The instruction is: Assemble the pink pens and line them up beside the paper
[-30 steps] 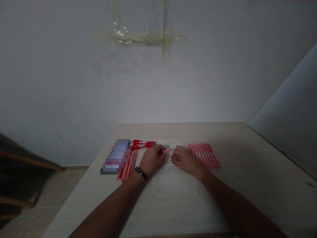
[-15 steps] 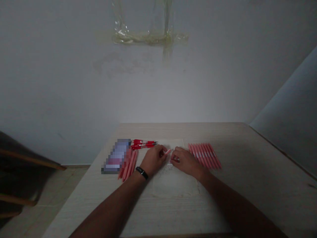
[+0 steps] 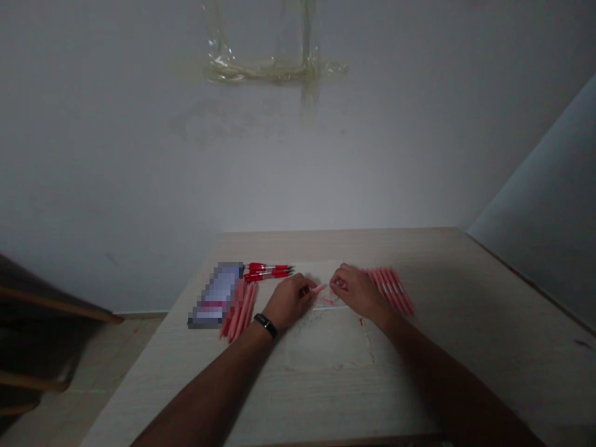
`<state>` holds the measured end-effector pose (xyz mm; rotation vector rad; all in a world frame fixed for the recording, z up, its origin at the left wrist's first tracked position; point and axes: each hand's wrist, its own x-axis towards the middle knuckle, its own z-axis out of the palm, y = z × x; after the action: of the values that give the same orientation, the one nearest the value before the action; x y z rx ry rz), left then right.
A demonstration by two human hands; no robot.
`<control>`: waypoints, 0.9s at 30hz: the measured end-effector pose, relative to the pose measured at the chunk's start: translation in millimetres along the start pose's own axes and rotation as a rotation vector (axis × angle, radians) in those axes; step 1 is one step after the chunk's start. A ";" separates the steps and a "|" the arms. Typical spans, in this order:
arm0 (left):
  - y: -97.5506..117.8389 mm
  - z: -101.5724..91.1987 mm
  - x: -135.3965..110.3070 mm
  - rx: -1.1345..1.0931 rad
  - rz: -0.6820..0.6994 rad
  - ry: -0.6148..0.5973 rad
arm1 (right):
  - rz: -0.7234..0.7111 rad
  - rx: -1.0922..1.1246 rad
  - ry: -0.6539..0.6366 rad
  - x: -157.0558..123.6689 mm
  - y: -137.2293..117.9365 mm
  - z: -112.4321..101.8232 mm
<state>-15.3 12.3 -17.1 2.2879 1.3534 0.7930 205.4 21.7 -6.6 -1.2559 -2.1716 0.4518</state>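
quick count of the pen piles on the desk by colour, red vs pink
pile of red pens: 1
left pile of pink pen barrels: 1
right pile of pink pen barrels: 1
total: 3

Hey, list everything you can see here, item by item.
red pens: a few, red, lying together at the table's far edge
pink pen barrels: several, pink, beside the blurred object
pink pen barrels in a row: several, pink, right of the right hand
pink piece: one, pink, at the left hand's fingertips
blurred rectangular object: one, purple-grey, far left on the table
table: one, pale wood-grain, beneath everything
clear tape: one patch, translucent, on the wall
black wristband: one, black, on the left wrist
left hand: one, centre of table
right hand: one, centre-right of table
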 end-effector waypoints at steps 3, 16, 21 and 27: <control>0.6 -0.3 0.1 0.006 0.034 -0.024 | -0.001 -0.012 -0.014 -0.4 -1.1 -1.3; 2.0 2.0 1.2 -0.002 0.052 -0.041 | -0.018 -0.029 -0.023 0.1 -1.6 -0.2; -2.7 0.4 2.0 -0.051 0.009 0.002 | -0.019 -0.027 -0.010 0.5 1.8 -1.4; -5.3 -10.2 4.1 -0.097 -0.027 0.106 | 0.008 -0.036 0.035 2.1 12.5 -9.1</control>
<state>-23.7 18.8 -11.1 2.1759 1.3573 0.9617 218.8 29.7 -5.7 -1.2824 -2.1552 0.3926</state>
